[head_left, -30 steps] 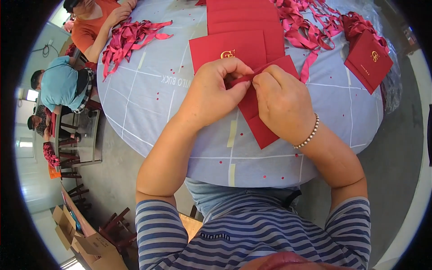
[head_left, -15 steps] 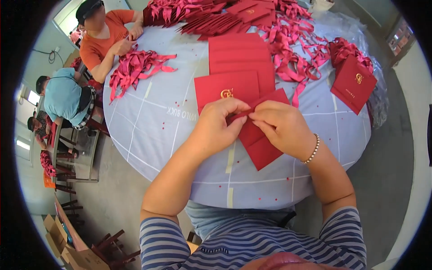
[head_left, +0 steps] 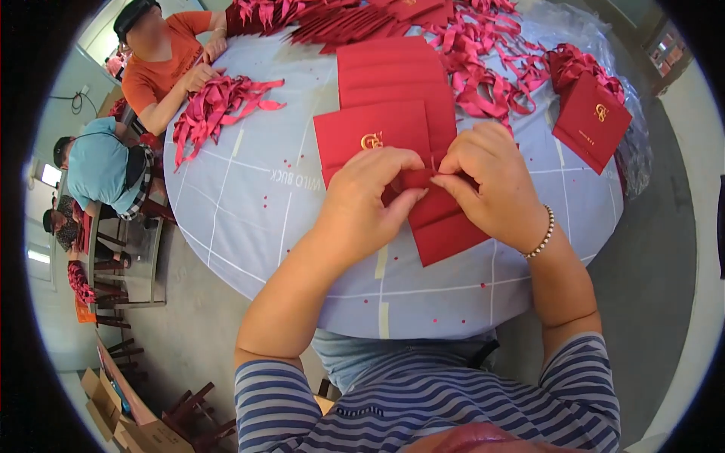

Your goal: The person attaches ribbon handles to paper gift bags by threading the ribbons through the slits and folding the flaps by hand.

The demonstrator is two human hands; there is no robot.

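A red folded paper bag [head_left: 449, 234] lies at an angle on the table in front of me, its far edge lifted between my hands. My left hand [head_left: 370, 200] pinches that edge from the left with thumb and forefinger. From the right, my right hand [head_left: 491, 185] pinches close beside it, thumb and finger nearly meeting the left ones. A thin strip shows between the fingertips, too small to make out. Just beyond, partly behind my left hand, lies a flat red bag with a gold emblem [head_left: 340, 136], overlapping a fanned row of red bags [head_left: 385, 75].
Pink-red ribbons [head_left: 483, 83] spread beyond my right hand; another ribbon heap [head_left: 219, 109] lies far left. A red bag with ribbons [head_left: 593, 124] stands at the right edge beside clear plastic. A person in orange [head_left: 162, 68] sits across the round table [head_left: 234, 219]. Red paper dots are scattered about.
Both hands and the bag have shifted slightly away from me. My right hand has turned more upright, and the fingertips have moved a little apart along the bag's edge.
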